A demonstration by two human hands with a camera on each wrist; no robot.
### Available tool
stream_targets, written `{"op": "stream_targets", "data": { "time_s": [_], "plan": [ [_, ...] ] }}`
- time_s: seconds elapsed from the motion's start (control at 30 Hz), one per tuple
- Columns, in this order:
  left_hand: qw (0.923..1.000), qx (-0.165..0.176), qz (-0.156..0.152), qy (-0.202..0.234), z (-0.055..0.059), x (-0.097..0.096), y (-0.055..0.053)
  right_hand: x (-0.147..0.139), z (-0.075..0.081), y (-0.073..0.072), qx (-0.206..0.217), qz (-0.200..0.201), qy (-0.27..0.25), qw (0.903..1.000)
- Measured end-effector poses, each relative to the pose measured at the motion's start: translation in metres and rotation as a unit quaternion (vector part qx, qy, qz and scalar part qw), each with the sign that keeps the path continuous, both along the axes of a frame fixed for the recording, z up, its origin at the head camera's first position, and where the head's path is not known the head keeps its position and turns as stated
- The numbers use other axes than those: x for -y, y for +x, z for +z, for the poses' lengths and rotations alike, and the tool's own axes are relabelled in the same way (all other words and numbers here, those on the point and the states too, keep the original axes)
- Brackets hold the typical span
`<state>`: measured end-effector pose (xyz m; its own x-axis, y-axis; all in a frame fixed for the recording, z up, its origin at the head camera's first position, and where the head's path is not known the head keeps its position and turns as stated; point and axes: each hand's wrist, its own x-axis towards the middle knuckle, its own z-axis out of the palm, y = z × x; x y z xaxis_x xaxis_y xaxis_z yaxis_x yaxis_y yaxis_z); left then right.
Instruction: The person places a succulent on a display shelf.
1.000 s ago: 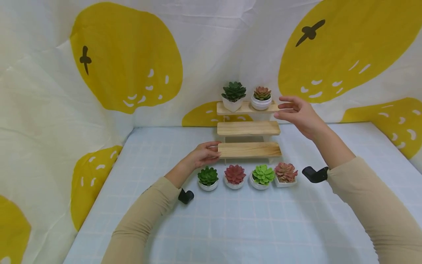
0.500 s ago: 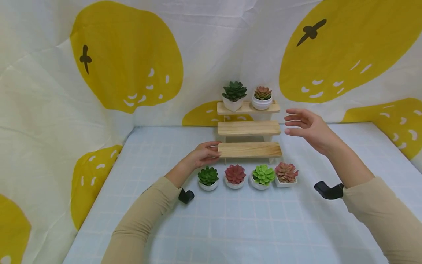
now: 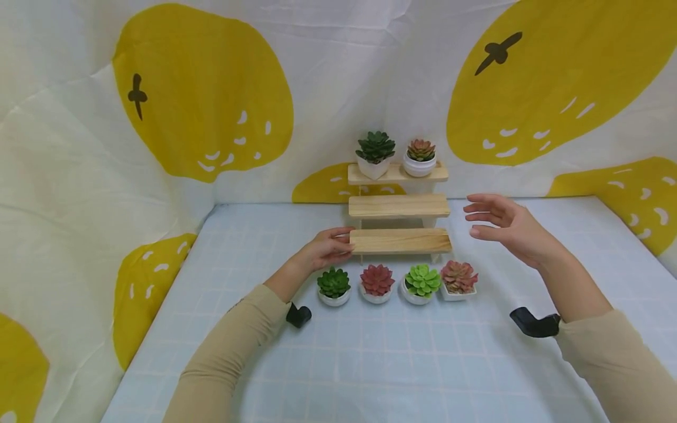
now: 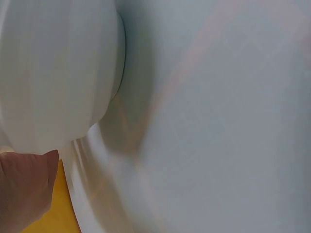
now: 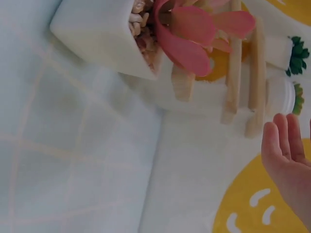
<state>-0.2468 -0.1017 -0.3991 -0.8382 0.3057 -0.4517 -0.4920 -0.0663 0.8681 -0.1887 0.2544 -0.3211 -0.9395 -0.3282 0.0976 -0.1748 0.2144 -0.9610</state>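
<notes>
Four potted succulents [image 3: 377, 279] sit at six o'clock of the tiered wooden stand [image 3: 399, 205]; left hand [image 3: 322, 248] grips its lowest nine-o'clock end, seemingly for steadiness; right hand [image 3: 520, 231], fingers loose and empty, hovers at three o'clock

Tiered stand [image 3: 399, 205]: the shelves are smooth wood with visible grain. The pots [image 3: 419, 167] look ceramic, smooth with a dull sheen; the pink succulent [image 5: 193, 25] has smooth, plastic-looking leaves above rough gravel [image 5: 138, 25]. The backdrop [image 3: 338, 88] is creased, faintly glossy cloth; the bench cover [image 3: 370, 364] is matt, cloth-like.
</notes>
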Motion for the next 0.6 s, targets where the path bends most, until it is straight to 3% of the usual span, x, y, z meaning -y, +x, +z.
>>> {"op": "stream_targets", "data": {
  "time_s": [0.23, 0.6],
  "plan": [
    [1.0000, 0.001, 0.001, -0.001, 0.000, 0.000, 0.000, -0.011, -0.016, 0.007, 0.002, 0.036, 0.007, 0.9993],
    [0.9999, 0.009, 0.002, 0.007, 0.000, 0.001, 0.000, -0.016, -0.038, 0.017, 0.025, 0.053, 0.025, 0.9979]
  ]
}}
